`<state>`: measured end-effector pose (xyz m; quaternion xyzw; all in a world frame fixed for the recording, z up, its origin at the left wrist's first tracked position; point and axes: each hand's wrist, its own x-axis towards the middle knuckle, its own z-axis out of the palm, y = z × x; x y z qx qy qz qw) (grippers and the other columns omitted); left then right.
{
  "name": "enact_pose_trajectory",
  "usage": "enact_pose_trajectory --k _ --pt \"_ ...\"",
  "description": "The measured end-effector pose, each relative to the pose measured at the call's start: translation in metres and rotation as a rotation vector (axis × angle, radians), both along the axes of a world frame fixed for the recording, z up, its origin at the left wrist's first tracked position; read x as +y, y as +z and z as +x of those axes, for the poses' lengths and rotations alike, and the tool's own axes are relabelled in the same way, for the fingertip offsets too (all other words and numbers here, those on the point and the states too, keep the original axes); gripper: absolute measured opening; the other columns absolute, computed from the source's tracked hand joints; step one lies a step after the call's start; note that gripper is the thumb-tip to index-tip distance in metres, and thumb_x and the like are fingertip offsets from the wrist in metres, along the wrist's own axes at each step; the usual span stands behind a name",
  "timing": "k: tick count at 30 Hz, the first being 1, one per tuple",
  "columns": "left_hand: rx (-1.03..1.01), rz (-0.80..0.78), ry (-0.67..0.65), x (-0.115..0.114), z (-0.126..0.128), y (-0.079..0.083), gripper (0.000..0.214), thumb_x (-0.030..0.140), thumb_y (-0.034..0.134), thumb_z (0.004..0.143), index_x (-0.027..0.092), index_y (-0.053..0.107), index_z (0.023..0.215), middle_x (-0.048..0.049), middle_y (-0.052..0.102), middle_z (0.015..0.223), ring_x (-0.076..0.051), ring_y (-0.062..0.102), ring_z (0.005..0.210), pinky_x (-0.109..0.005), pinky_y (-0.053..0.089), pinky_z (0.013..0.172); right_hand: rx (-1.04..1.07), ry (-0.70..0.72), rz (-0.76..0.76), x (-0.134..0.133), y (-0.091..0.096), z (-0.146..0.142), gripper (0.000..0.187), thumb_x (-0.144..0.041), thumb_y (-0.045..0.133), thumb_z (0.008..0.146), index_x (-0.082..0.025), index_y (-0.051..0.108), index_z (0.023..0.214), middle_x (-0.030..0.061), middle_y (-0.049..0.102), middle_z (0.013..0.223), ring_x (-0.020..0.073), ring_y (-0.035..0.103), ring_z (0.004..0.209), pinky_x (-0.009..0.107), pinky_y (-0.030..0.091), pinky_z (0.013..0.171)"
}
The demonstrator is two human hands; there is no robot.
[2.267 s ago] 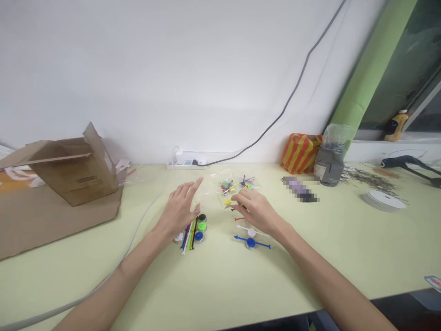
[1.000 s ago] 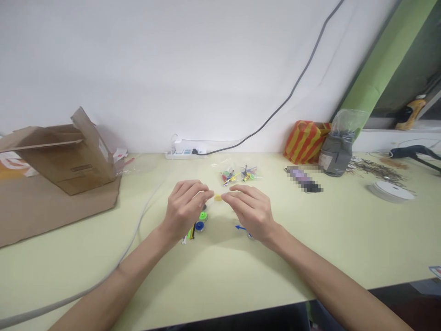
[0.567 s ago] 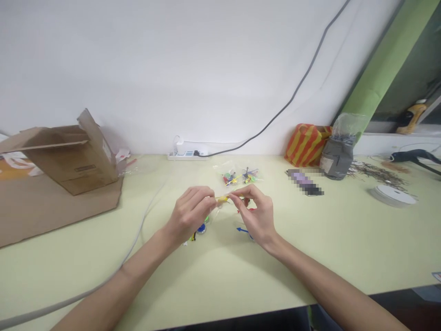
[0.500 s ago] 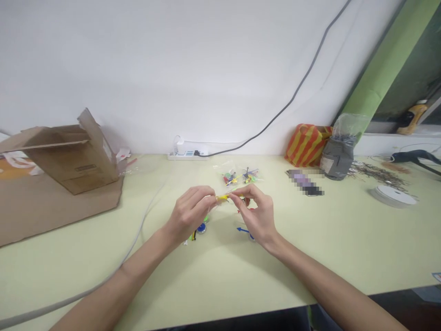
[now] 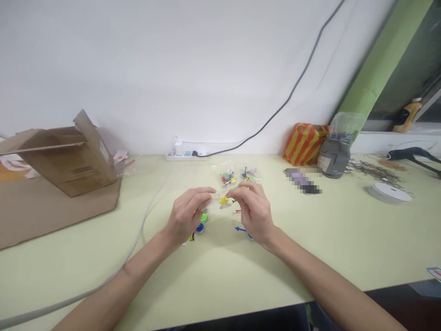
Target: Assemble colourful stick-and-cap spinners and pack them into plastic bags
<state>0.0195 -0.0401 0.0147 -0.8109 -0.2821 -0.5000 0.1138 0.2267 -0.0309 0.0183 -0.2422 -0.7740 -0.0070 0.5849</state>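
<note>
A small yellow plastic part with a clear, round lower section is held up between my hands, above the tabletop. My right hand pinches its right end between thumb and fingers. On the other side, my left hand has its thumb and index finger closed round a thin piece reaching out from the yellow part; its exact shape is blurred. Beneath my left hand lie a green round piece and a blue round piece. A blue arrow-shaped piece sticks out under my right hand, near a small red piece.
Clear bags of small coloured parts lie behind my hands. A cardboard box stands left, with a grey cable nearer me. A power strip sits by the wall. Rightward are a striped bag and a white spool.
The yellow part has turned, so its clear round section now shows below. My right fingers have curled in more, and my left fingertips have shifted slightly left. The view has moved a little.
</note>
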Motion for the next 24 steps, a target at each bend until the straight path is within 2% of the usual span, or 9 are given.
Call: enact_pose_trajectory --k 2,6,9,12,15,20,24 --pt "0.012 0.009 -0.008 0.000 0.001 0.001 0.013 0.010 0.050 0.096 0.020 0.058 0.101 -0.0119 0.074 0.107 -0.019 0.071 0.099 -0.031 0.057 0.080 0.035 0.005 -0.028 -0.003 0.000 -0.002 0.023 -0.011 0.043 0.102 -0.023 0.062 0.098 0.0062 0.068 0.089 0.0232 0.064 0.090 0.039 0.049 0.079" --pt "0.049 0.045 -0.040 -0.001 0.004 0.005 0.010 0.012 0.052 0.096 0.021 0.053 0.100 -0.0123 0.074 0.108 -0.018 0.071 0.100 -0.031 0.057 0.078 0.255 0.053 -0.304 -0.007 0.004 -0.005 0.014 -0.025 0.043 0.105 -0.021 0.056 0.100 0.0056 0.067 0.089 0.0201 0.066 0.084 0.034 0.051 0.077" --pt "0.091 0.071 -0.039 -0.003 0.007 0.009 0.011 0.011 0.051 0.096 0.021 0.051 0.100 -0.0132 0.074 0.111 -0.019 0.070 0.102 -0.032 0.057 0.079 0.328 0.158 -0.504 -0.007 0.007 -0.006 0.015 -0.034 0.048 0.105 -0.021 0.053 0.100 0.0033 0.067 0.082 0.0190 0.066 0.079 0.028 0.051 0.066" --pt "0.154 0.125 -0.033 -0.003 0.009 0.010 0.013 0.011 0.052 0.095 0.022 0.051 0.101 -0.0142 0.072 0.113 -0.019 0.069 0.103 -0.033 0.057 0.079 0.353 0.218 -0.583 -0.008 0.007 -0.008 0.016 -0.037 0.053 0.103 -0.021 0.051 0.099 0.0013 0.067 0.077 0.0184 0.067 0.074 0.026 0.050 0.060" --pt "0.163 0.169 -0.061 -0.003 0.009 0.010 0.016 0.009 0.051 0.094 0.022 0.050 0.102 -0.0149 0.071 0.114 -0.020 0.068 0.102 -0.034 0.058 0.078 0.330 0.183 -0.483 -0.009 0.004 -0.009 0.015 -0.033 0.060 0.100 -0.021 0.052 0.095 0.0016 0.067 0.081 0.0177 0.068 0.074 0.027 0.052 0.064" --pt "0.109 0.139 -0.049 -0.006 0.007 0.009 0.017 0.008 0.052 0.093 0.023 0.051 0.102 -0.0148 0.070 0.118 -0.019 0.069 0.105 -0.032 0.058 0.077 0.133 -0.037 -0.089 -0.006 0.002 -0.004 0.005 -0.020 0.059 0.100 -0.022 0.057 0.096 0.0050 0.070 0.091 0.0205 0.070 0.084 0.034 0.050 0.072" --pt "0.053 0.067 -0.068 -0.008 0.007 0.007 0.019 0.007 0.050 0.094 0.022 0.051 0.104 -0.0166 0.069 0.121 -0.020 0.069 0.103 -0.030 0.057 0.075 -0.022 -0.123 0.175 -0.002 0.005 0.002 0.013 -0.010 0.059 0.098 -0.023 0.059 0.101 0.0028 0.072 0.087 0.0225 0.069 0.098 0.035 0.042 0.075"
